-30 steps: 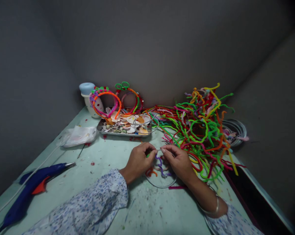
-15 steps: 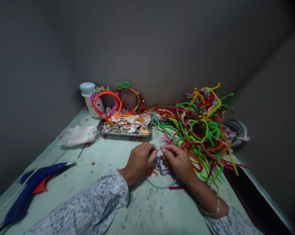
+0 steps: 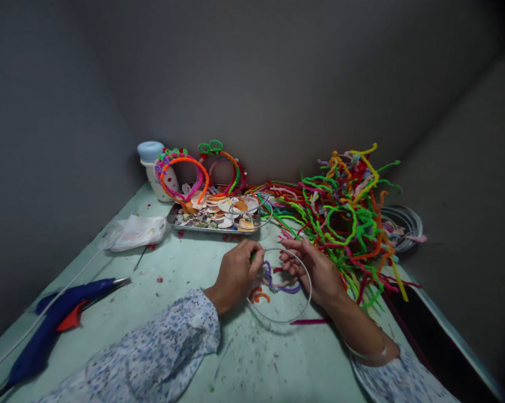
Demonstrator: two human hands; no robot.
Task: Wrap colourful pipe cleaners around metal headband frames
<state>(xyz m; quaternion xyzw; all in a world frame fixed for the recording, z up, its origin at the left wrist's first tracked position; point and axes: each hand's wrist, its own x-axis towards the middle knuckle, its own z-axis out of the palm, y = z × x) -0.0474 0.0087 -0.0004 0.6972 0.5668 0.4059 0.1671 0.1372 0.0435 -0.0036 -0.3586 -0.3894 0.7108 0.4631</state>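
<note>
Over the middle of the table, my left hand (image 3: 239, 275) is closed in a pinch on a thin silvery wire hoop (image 3: 310, 291). A bit of green shows at its fingertips, too small to name for certain. On the hoop's right side, my right hand (image 3: 319, 273) is open, its fingers apart and slightly curled near the wire, palm turned inward. Inside the hoop's outline, a purple pipe cleaner (image 3: 292, 289) and a short curled orange pipe cleaner (image 3: 259, 295) lie on the table. A magenta pipe cleaner (image 3: 311, 322) lies below my right wrist.
A metal tray (image 3: 214, 228) of shells stands behind my hands, with pipe-cleaner headbands (image 3: 185, 161) and a lidded container (image 3: 149, 151) at the back. Tangled pipe cleaners (image 3: 353, 224) fill the right. At left are a blue glue gun (image 3: 38, 341) and a plastic bag (image 3: 137, 232).
My right hand has let go of the wire at the hoop's top and moved slightly right, its fingers opening. My left hand keeps its pinch, and the hoop now shows more fully.
</note>
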